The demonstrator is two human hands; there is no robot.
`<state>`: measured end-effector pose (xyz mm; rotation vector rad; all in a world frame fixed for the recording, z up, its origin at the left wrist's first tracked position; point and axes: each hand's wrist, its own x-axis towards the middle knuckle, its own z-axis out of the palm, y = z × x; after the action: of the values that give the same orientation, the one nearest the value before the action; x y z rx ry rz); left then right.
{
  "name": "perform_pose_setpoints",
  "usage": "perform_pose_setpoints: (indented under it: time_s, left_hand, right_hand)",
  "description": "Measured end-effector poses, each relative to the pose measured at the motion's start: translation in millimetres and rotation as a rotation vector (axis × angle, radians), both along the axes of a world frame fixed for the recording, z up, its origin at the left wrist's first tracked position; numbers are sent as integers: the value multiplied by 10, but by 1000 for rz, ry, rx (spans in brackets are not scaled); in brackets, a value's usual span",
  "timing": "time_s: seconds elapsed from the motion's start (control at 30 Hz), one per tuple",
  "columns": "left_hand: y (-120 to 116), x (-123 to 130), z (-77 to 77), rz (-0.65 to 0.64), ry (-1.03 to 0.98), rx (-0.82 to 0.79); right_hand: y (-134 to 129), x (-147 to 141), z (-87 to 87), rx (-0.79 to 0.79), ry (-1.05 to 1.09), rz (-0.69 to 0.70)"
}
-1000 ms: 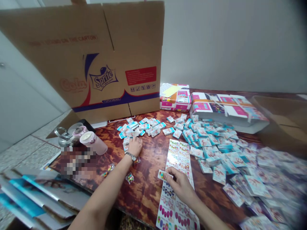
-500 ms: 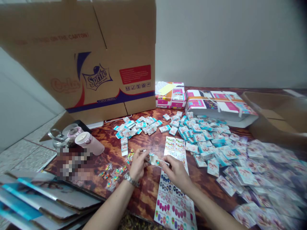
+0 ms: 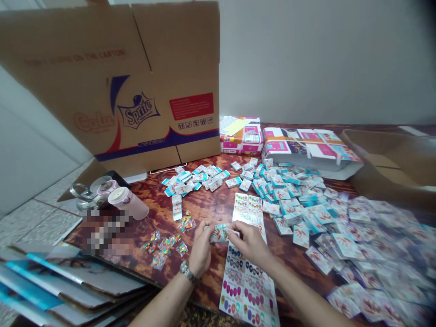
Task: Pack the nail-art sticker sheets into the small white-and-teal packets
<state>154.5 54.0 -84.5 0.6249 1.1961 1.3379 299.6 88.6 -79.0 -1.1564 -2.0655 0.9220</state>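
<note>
Between my hands is a small white and blue cardboard box printed with a picture of a hand. My left hand, with a metal watch on the wrist, pinches its left end. The fingers of my right hand close on its right end. What the box holds is hidden. Left of my left hand lie several small clear packets of brightly coloured pieces. A long printed sheet with rows of coloured nail designs lies partly under my right hand and forearm.
Many similar boxes are heaped on the right, and a smaller pile lies ahead. A large carton stands at the back left. Pink and white packages sit behind. A pink cup and flattened cardboard are at left.
The box's open end showed white inside before; now its printed face shows, and the end looks closed. Both hands have drawn closer together around it.
</note>
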Motion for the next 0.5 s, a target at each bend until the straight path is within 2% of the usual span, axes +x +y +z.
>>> perform_pose_setpoints:
  time_s: [0.07,0.13,0.2,0.3,0.37,0.43,0.5]
  left_hand:
    - [16,-42,30,-78,-49,-24]
    - [16,-53,52,-124,-80,-34]
    - [-4,-33,58,-120,-88,-20]
    - [-49,19,35,-75,-45,17]
    - [-67,42,7,-54,8,36]
    - [-69,50,-18,-61,56,40]
    - [-61,44,-32,-81,80,28]
  right_hand:
    - [35,47,0,-238,114,97]
    - [46,71,-7,-386,179,135]
    - [27,69,1,-362,174,101]
    - [-33,34,43,-130,83,17]
    - [-66,11,64,-33,42,-21]
    - [-80,-4,58,-77,72,-33]
    - [-77,-8,24,-235,163,-13]
